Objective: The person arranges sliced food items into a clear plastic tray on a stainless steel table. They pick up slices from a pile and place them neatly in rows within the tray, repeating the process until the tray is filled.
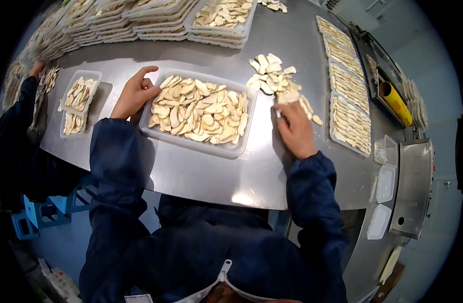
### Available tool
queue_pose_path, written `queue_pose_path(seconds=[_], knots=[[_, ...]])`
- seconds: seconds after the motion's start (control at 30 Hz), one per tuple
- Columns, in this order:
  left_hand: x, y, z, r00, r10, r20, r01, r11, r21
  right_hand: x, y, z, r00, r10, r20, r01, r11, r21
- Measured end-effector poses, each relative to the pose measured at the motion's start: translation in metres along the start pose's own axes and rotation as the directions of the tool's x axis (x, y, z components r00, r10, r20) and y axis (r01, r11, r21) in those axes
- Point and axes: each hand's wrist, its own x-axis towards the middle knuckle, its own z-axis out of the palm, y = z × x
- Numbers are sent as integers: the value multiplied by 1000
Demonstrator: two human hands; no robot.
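A clear plastic tray (219, 150) full of pale, mushroom-like slices (196, 108) lies on the steel table in front of me. At its left rim is my left hand (133, 96), fingers apart, with the thumb over the tray's edge and the index finger stretched out. My right hand (296, 130) is right of the tray, at the near side of a loose pile of slices (273, 76). Its fingers are curled together around the thumb. A small whitish bit shows at the fingertips, too small to name.
Stacked trays of slices (221, 30) line the far side. Trays with slices in neat rows (350, 123) run along the right, near a yellow cylinder (395, 103) and a steel machine (413, 187). Two small trays (81, 103) sit at left, near another person's hand (37, 68).
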Motion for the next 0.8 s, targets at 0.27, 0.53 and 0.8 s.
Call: queue_pose_path(seconds=[0.27,0.53,0.8], knots=[[-5,1,-3,1000,-9,7,8,1000,4,-26,-21,-18,977,152,-148,-153,988,4],[-4,4,0,1000,0,30,-1,1000,26,-67,-5,-41,976,214,47,-215,976,17],[-2,9,0,998,-27,65,29,999,-24,4,34,-23,991,134,-23,-132,988,79]])
